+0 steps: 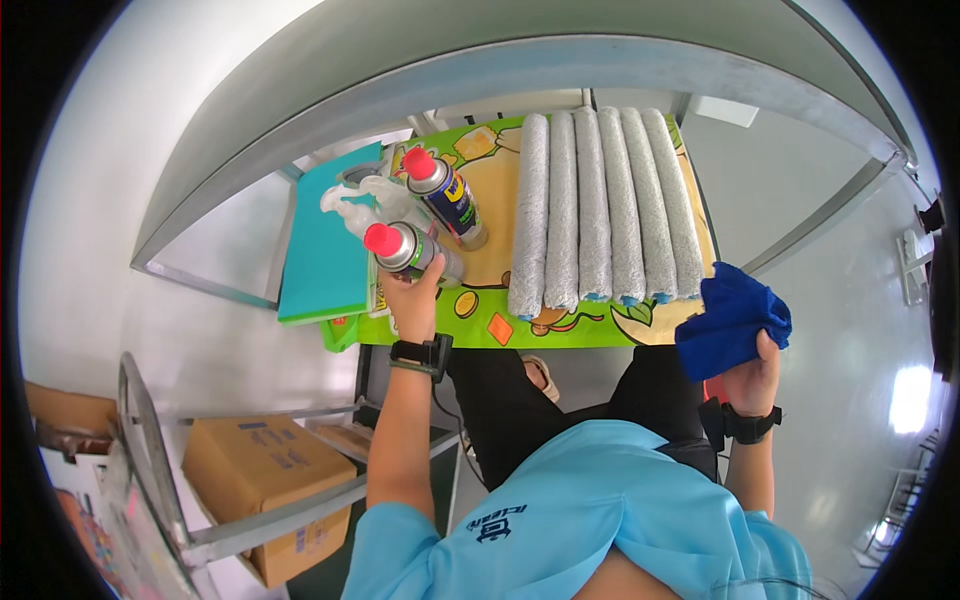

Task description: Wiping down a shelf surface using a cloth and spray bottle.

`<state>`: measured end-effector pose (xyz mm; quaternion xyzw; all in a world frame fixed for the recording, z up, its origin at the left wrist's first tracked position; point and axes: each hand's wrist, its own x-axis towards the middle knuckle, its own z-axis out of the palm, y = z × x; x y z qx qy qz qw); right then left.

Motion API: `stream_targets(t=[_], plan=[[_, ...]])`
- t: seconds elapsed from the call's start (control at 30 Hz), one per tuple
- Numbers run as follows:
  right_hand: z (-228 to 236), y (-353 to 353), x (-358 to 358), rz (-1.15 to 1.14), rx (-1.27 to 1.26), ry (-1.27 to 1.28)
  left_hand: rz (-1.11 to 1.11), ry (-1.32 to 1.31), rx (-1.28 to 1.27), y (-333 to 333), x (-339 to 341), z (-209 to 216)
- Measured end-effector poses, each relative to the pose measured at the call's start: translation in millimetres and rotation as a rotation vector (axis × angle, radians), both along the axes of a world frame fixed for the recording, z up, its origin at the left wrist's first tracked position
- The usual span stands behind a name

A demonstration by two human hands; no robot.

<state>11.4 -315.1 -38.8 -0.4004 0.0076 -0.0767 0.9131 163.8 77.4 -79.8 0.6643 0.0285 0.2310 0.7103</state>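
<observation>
My left hand (412, 300) is wrapped round the lower part of a spray can (408, 252) with a red cap, which stands or hovers at the left of the table; whether its base touches cannot be made out. Just behind it is a second spray can (447, 198), dark blue with a red cap. Two clear spray bottles with white trigger heads (345, 205) are partly hidden by the cans. Off the table's right front corner, my right hand (757, 372) grips a bunched blue cloth (738, 318). Several grey fluffy rollers (580, 210) lie side by side on the table.
A green and yellow patterned cover (500, 328) lies on the table. At its left is a turquoise folder or board (330, 245). A metal frame bar (560, 55) arches over the far side. A cardboard box (265, 480) sits on a metal rack at lower left.
</observation>
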Motion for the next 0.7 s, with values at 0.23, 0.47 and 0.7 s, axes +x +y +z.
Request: stream_targets(t=[0.23, 0.47, 0.7], plan=[[4.3, -16.9, -2.7, -0.076, 0.076, -0.053, 0.008, 0.032, 0.032, -0.3, 17.3, -2.8], [2.1, -23.5, -2.9, -0.115, 0.127, -0.038, 0.001, 0.097, 0.109, 7.6, 29.1, -11.5], [-1.0, -26.3, -4.7, -0.137, 0.168, -0.04, -0.003, 0.11, 0.193, 18.5, 30.9, -31.5]])
